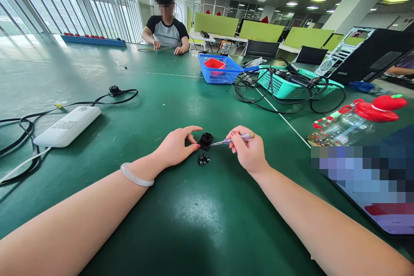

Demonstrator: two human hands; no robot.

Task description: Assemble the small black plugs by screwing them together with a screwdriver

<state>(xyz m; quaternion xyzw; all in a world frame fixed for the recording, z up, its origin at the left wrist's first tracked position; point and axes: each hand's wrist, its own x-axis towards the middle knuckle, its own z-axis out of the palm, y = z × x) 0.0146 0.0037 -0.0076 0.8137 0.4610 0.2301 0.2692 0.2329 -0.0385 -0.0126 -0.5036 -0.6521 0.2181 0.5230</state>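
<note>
A small square black part with a raised round opening (206,139) sits on the green table in front of me. My left hand (178,144) grips its left edge between thumb and fingers, the index finger stretched out above. From the other side, my right hand (248,148) is closed around the clear handle of a screwdriver (241,136). The thin shaft points left, and its tip reaches the black part's right side; whether it sits in a screw is too small to tell. Just nearer to me lies a second small black piece with shiny metal bits (204,159).
On the left lies a white power strip (69,126) with black cables. Ahead are a blue basket (223,75) and a teal basket (284,88) of cables. A red-capped bottle (347,123) and a blurred screen (371,185) occupy the right. Another person (168,30) sits across the table.
</note>
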